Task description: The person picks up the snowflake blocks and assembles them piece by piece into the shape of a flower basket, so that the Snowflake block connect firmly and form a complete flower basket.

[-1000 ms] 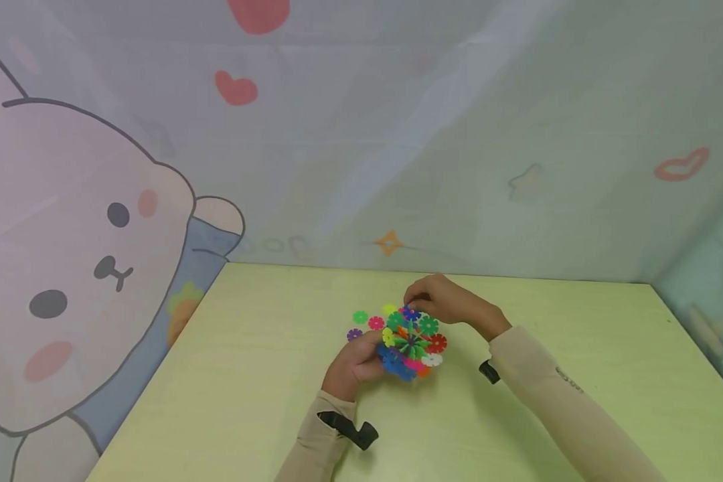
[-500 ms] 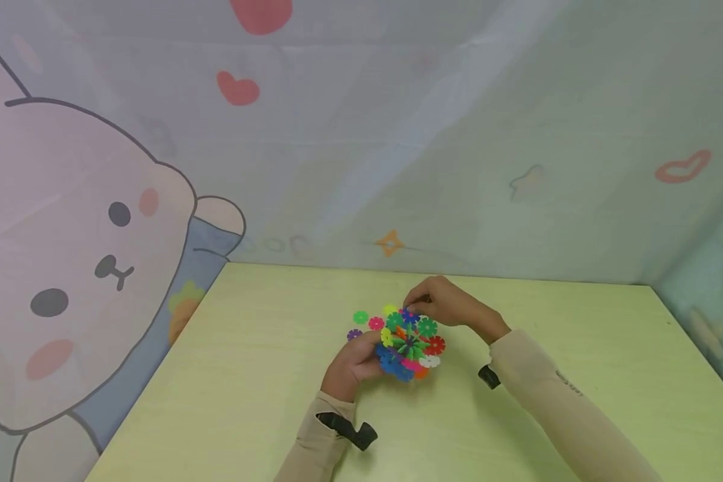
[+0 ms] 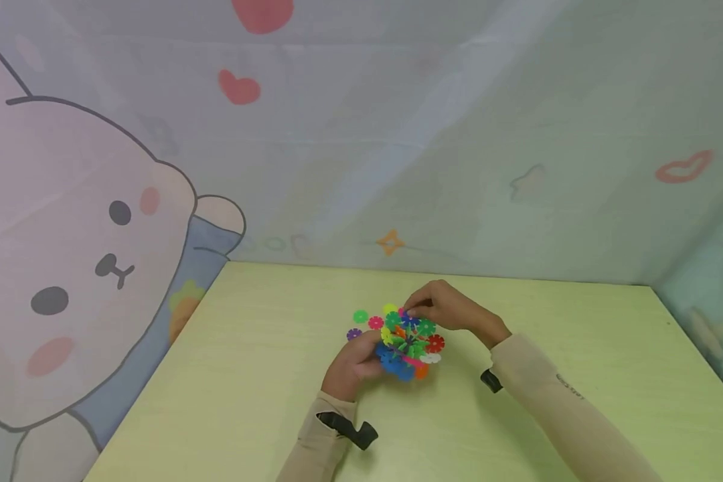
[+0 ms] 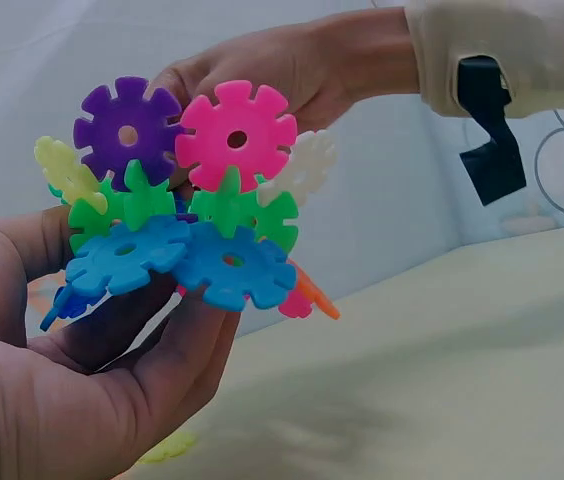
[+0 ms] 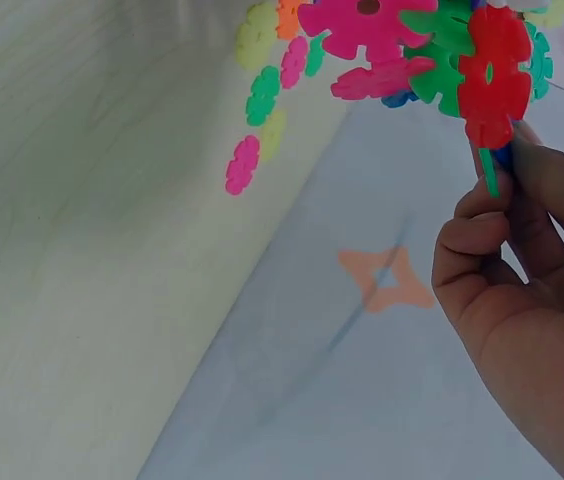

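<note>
A ball-like cluster of interlocking plastic snowflake discs (image 3: 408, 348), in many colours, is held above the table. My left hand (image 3: 352, 367) grips it from the left, thumb on one side and fingers curled beneath, as the left wrist view shows. Blue discs (image 4: 230, 268), a purple disc (image 4: 128, 134) and a pink disc (image 4: 237, 137) face that camera. My right hand (image 3: 448, 306) reaches over from the right and pinches a dark blue disc (image 3: 411, 319) at the cluster's far side. In the right wrist view, a red disc (image 5: 493, 75) partly covers that blue disc.
Loose discs lie on the pale table (image 3: 247, 375) behind the cluster: a green one (image 3: 360, 316), a pink one (image 3: 375, 323), a purple one (image 3: 353, 335) and others. A printed cloth backdrop (image 3: 361, 147) rises along the table's far edge.
My right hand has come slightly lower and nearer with the blue disc, against the cluster. The cluster has turned or shifted a little; my left hand keeps its grip.
</note>
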`<state>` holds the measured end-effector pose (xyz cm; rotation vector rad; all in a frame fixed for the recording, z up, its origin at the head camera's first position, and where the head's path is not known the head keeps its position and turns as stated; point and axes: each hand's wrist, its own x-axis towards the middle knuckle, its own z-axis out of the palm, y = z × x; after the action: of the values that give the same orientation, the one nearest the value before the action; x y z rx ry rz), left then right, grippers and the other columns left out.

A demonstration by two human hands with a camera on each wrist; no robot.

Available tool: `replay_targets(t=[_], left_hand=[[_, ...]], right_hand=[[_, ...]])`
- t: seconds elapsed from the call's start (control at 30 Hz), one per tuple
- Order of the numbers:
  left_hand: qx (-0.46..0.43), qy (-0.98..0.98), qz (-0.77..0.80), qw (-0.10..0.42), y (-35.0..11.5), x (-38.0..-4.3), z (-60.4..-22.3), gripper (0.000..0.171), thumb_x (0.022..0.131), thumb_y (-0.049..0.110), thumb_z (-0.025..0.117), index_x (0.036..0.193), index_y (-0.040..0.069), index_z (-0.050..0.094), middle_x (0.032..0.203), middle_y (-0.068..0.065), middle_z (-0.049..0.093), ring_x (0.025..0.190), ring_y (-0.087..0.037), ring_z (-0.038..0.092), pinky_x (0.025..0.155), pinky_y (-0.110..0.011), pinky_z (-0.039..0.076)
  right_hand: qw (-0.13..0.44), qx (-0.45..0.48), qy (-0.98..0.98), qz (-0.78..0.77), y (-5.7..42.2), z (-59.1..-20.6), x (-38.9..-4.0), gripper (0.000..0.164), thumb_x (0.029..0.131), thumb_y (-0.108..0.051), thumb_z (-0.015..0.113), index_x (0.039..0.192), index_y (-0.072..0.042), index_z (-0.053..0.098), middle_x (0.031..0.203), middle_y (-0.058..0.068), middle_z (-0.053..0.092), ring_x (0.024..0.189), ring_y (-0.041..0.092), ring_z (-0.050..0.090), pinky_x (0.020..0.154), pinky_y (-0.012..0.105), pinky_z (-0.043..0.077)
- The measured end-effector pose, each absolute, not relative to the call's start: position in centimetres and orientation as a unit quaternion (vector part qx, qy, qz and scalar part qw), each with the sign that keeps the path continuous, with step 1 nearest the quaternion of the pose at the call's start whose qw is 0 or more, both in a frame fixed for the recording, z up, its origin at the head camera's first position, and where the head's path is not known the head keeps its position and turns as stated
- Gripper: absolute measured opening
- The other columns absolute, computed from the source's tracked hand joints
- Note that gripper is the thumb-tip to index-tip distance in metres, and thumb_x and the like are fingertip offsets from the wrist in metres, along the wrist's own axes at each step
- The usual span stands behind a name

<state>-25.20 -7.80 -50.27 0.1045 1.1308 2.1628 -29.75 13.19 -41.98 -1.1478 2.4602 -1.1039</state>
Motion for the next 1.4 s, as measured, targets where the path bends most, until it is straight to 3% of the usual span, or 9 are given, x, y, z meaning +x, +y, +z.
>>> replay_targets(t=[0.2,0.47,0.6,0.7,0.83,0.97,1.1,1.23,1.4], left_hand=[[0.049,0.447,0.829,0.333,-8.1,-25.3,-50.4,0.034,0.103,0.014,0.032,0.131,0.007,0.049,0.110,0.001,0.065,0.101,-0.011,0.063,0.087,-0.027,0.057],[0.038,0.443,0.832,0.333,-7.8,-25.3,-50.8,0.041,0.105,0.015,0.030,0.144,0.000,0.036,0.114,0.001,0.063,0.105,-0.012,0.062,0.090,-0.026,0.055],[0.022,0.423,0.847,0.321,-7.4,-25.1,-50.6,0.043,0.106,0.014,0.036,0.145,-0.001,0.036,0.119,-0.002,0.062,0.109,-0.015,0.061,0.093,-0.029,0.056],[0.011,0.412,0.855,0.315,-7.4,-24.9,-50.5,0.043,0.105,0.012,0.039,0.145,-0.002,0.037,0.123,-0.005,0.060,0.112,-0.017,0.060,0.094,-0.031,0.055],[0.017,0.423,0.853,0.306,-7.2,-24.8,-50.5,0.043,0.103,0.008,0.039,0.144,-0.003,0.037,0.123,-0.005,0.061,0.113,-0.018,0.061,0.097,-0.034,0.055],[0.039,0.440,0.844,0.305,-6.8,-24.9,-50.6,0.048,0.102,0.006,0.036,0.149,-0.002,0.032,0.126,-0.003,0.059,0.116,-0.017,0.060,0.102,-0.036,0.052],[0.045,0.423,0.849,0.314,-5.9,-25.0,-50.6,0.050,0.102,0.006,0.035,0.151,-0.002,0.030,0.136,-0.007,0.053,0.122,-0.018,0.055,0.102,-0.033,0.051],[0.049,0.403,0.855,0.324,-5.1,-25.1,-50.1,0.048,0.104,0.010,0.037,0.151,0.000,0.032,0.141,-0.008,0.049,0.126,-0.019,0.053,0.102,-0.031,0.051],[0.050,0.383,0.856,0.344,-4.2,-25.2,-49.7,0.044,0.106,0.018,0.034,0.145,0.001,0.038,0.129,-0.003,0.057,0.119,-0.017,0.056,0.098,-0.030,0.053]], right_hand=[[0.091,-0.389,0.833,-0.383,13.0,-42.5,-30.0,0.016,0.097,-0.006,0.062,0.103,-0.002,0.076,0.101,0.012,0.076,0.089,0.019,0.071,0.076,0.025,0.056],[0.075,-0.401,0.839,-0.361,13.2,-42.6,-29.7,0.018,0.098,-0.007,0.061,0.107,-0.002,0.075,0.105,0.012,0.076,0.092,0.022,0.069,0.076,0.028,0.054],[0.070,-0.384,0.845,-0.366,13.7,-42.5,-29.6,0.020,0.100,-0.012,0.059,0.111,-0.004,0.073,0.108,0.010,0.074,0.096,0.023,0.068,0.084,0.038,0.055],[0.064,-0.333,0.856,-0.391,14.4,-42.6,-29.3,0.030,0.103,-0.021,0.056,0.124,-0.004,0.067,0.123,0.014,0.069,0.109,0.031,0.065,0.093,0.048,0.053],[0.133,-0.227,0.833,-0.486,15.9,-43.1,-28.7,0.052,0.106,-0.036,0.047,0.148,-0.006,0.044,0.151,0.023,0.045,0.134,0.045,0.048,0.103,0.056,0.048],[0.244,-0.154,0.774,-0.563,17.2,-44.8,-27.7,0.065,0.105,-0.050,0.038,0.158,-0.015,0.024,0.163,0.023,0.020,0.143,0.052,0.033,0.104,0.055,0.048],[0.284,-0.122,0.736,-0.602,17.8,-46.1,-26.5,0.069,0.104,-0.056,0.036,0.158,-0.016,0.023,0.162,0.020,0.024,0.138,0.045,0.043,0.098,0.047,0.052],[0.281,-0.118,0.723,-0.621,18.2,-46.1,-25.5,0.076,0.104,-0.052,0.039,0.158,-0.004,0.014,0.160,0.025,0.026,0.136,0.043,0.047,0.098,0.047,0.053],[0.261,-0.099,0.731,-0.623,18.9,-46.2,-24.4,0.079,0.104,-0.050,0.042,0.157,0.002,0.015,0.157,0.028,0.030,0.134,0.043,0.050,0.098,0.048,0.054]])
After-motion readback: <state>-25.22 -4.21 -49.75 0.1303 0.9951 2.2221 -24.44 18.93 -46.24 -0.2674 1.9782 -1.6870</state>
